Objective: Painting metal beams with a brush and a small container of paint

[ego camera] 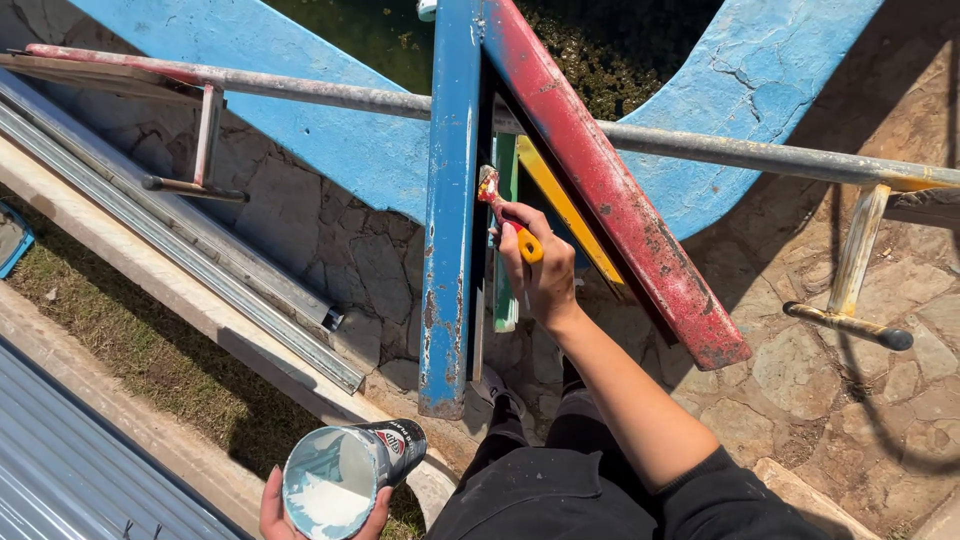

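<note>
A small paintbrush with an orange-yellow handle and a red neck (507,218) is held in the right hand (540,275), whose fingers are curled tight around the handle. The paint-clogged bristles point up and left and press against the dark inner edge of a worn blue metal beam (447,250) that runs upright through the middle of the view. Just behind the brush show one green slat (506,240) and one yellow slat (565,205), and to their right one chipped red metal beam (610,195) slants down to the right.

The left hand (300,510), low in the view, cups a cylindrical dark-labelled tin of white paint (345,475) from beneath, fingers wrapped around its lower side; the tin is tilted so its open mouth faces the camera. The two hands are well apart.

One long paint-spattered metal rail (700,147) crosses behind the beams, with two short brackets hanging from it, one at the left (200,150) and one at the right (855,280). Below lie the stone paving (330,240), a curved blue-painted pool edge (340,130), a strip of grass (140,345) and grey corrugated sheeting (60,470).
</note>
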